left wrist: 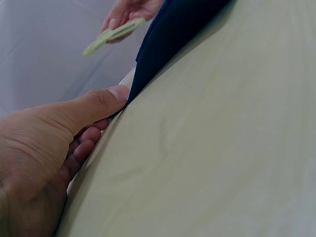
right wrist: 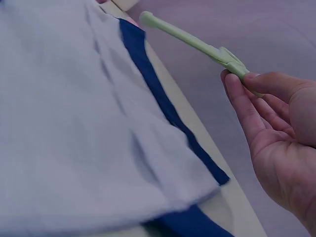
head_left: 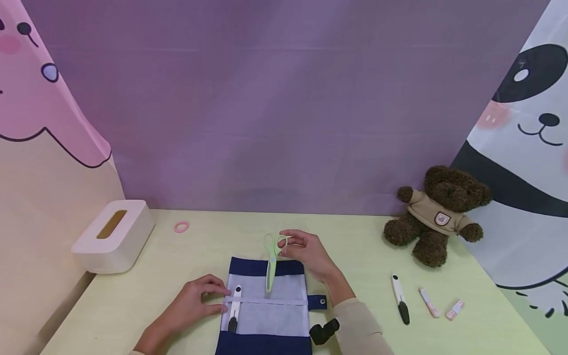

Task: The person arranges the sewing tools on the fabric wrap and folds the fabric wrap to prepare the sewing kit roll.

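My right hand pinches one handle loop of light green scissors between thumb and fingers. The scissors hang blades down over the upper part of an unfolded navy and pale grey fabric case. A strap crosses the case, and a slim white tool with a dark end is tucked under it at the left. My left hand rests at the case's left edge, thumb and index fingertips touching it a little apart. In the left wrist view, its thumb lies along the navy border.
Right of the case lie a white and black slim tool, a pink-white stick and a small pink-white block. A brown teddy bear sits behind them. At the left stand a white tissue box and a pink ring.
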{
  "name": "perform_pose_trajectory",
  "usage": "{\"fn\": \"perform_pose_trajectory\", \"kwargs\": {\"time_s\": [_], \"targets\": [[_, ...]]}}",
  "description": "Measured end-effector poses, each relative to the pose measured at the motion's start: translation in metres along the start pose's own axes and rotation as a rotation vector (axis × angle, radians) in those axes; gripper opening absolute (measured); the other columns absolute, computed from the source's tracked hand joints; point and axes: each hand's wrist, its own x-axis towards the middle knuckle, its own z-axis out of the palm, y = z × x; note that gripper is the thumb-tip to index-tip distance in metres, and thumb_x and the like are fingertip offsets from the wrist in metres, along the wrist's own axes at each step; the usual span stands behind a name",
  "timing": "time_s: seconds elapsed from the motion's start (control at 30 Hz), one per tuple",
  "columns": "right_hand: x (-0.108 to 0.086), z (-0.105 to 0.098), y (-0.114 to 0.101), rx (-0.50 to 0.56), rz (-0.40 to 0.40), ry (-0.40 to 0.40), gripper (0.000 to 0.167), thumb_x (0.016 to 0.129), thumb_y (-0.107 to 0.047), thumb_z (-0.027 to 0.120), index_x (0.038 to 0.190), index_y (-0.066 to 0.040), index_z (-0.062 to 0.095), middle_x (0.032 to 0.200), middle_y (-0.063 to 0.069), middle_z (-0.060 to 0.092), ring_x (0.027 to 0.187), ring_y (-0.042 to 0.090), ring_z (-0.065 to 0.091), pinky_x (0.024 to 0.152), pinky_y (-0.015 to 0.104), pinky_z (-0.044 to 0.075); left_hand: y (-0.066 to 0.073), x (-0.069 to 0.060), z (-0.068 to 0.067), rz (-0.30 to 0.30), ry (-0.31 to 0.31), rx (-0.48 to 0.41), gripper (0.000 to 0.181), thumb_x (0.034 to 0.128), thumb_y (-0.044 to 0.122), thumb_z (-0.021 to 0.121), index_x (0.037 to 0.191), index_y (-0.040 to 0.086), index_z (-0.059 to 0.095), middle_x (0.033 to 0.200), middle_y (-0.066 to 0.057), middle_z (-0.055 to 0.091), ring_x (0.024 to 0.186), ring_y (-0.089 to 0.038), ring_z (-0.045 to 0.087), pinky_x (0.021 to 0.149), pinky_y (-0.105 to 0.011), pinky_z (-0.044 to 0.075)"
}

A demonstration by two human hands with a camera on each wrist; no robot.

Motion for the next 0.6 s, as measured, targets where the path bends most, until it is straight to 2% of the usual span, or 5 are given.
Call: {"fn": "perform_pose_trajectory", "kwargs": {"time_s": [0.13, 0.3, 0.47, 0.6], "targets": [[0.006, 0.018, 0.007, -0.024, 0.009, -0.002, 0.054, 0.094, 0.004, 0.067, 0.146, 0.006, 0.051, 0.117, 0.023, 0.070, 0.094, 0.012, 0.073, 0.095, 0.037, 0.060, 0.001, 0.000, -0.001, -0.002, -0.002, 0.007, 0.027, 0.0809, 0.032, 0.088, 0.105, 0.024, 0.082, 0.107, 0.011, 0.069, 0.101, -0.002, 0.062, 0.092, -0.025, 0.053], [0.014, 0.035, 0.016, -0.036, 0.016, 0.033, 0.051, 0.093, 0.005, 0.067, 0.142, 0.005, 0.055, 0.118, 0.030, 0.068, 0.093, 0.011, 0.072, 0.093, 0.033, 0.060, 0.001, 0.001, -0.003, -0.021, -0.007, 0.012, 0.027, 0.0807, 0.033, 0.088, 0.105, 0.025, 0.082, 0.107, 0.011, 0.069, 0.101, -0.003, 0.062, 0.094, -0.026, 0.053], [0.014, 0.040, 0.024, -0.033, 0.036, 0.056, 0.050, 0.092, 0.005, 0.068, 0.140, 0.005, 0.056, 0.115, 0.027, 0.069, 0.093, 0.012, 0.072, 0.091, 0.032, 0.061, 0.000, 0.002, -0.002, -0.017, -0.016, 0.013, 0.027, 0.0808, 0.033, 0.088, 0.105, 0.024, 0.082, 0.108, 0.010, 0.069, 0.102, -0.003, 0.062, 0.093, -0.027, 0.054], [0.011, 0.041, 0.028, -0.037, 0.040, 0.035, 0.049, 0.092, 0.002, 0.069, 0.140, 0.004, 0.057, 0.113, 0.024, 0.071, 0.093, 0.012, 0.073, 0.090, 0.032, 0.061, -0.001, 0.001, -0.001, -0.006, -0.014, 0.026, 0.026, 0.0806, 0.032, 0.088, 0.104, 0.024, 0.082, 0.108, 0.010, 0.069, 0.101, -0.003, 0.062, 0.091, -0.026, 0.054]]}}
